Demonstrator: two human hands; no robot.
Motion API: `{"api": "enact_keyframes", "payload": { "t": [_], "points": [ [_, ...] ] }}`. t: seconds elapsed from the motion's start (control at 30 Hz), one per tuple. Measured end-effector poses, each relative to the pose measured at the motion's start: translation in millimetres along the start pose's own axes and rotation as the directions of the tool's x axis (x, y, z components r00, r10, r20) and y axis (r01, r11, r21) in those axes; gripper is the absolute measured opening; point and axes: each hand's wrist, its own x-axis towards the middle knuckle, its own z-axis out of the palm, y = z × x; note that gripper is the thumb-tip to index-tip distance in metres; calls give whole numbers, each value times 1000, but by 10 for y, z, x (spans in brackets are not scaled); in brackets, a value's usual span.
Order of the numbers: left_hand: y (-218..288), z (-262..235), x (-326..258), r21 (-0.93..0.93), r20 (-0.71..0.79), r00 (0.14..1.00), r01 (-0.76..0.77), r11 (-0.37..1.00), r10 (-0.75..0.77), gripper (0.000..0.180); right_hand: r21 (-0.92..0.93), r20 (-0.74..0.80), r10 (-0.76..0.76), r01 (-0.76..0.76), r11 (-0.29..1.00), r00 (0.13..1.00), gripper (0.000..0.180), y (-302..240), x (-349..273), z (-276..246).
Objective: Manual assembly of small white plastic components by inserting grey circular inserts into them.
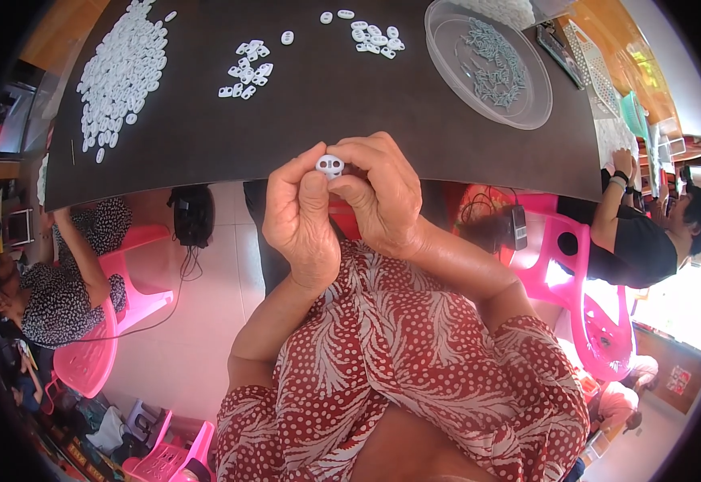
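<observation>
Dark tabletop (326,112), pale tiled floor beneath, pink chairs (137,277) either side. Held up just off the near table edge: one small white two-hole toggle (330,166), pinched between both hands. Left hand (302,217) clenched around it, thumb pressed up against its lower face; right hand (383,197) curled over from the other side, fingertips gripping its top and flank. Whether anything is being pushed inside cannot be told; fingers hide the far side.

Farther out on the table: a small cluster of white pieces (246,71) straight ahead, another cluster (375,36) to its right, a big heap (121,68) at far left. Clear round tray (527,96) at right, holding a scatter of thin grey bits (491,68).

Judged from the piles: work well under way but far from finished, with the large heap likely one stage and the small clusters another; which is done and which waits cannot be told.

At both table ends, other people seated, one in spotted cloth, one in black.
</observation>
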Motion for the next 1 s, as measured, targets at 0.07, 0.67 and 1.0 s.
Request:
{"api": "enact_keyframes", "payload": {
  "t": [0.07, 0.67, 1.0],
  "points": [
    [-1, 3, -4, -24, -7, 1000, 7, 1000, -7, 25, 11, -1, -2, 2, 1000, 1000, 29, 3, -9, 13],
    [-21, 0, -61, -44, -19, 1000, -3, 999, 2, 23, 11, -20, -23, 23, 1000, 1000, 26, -19, -34, 42],
    [-35, -8, -63, -56, -22, 999, -25, 998, 24, 23, 16, -41, -36, 37, 999, 999, 26, -5, -52, 75]
  ]
}}
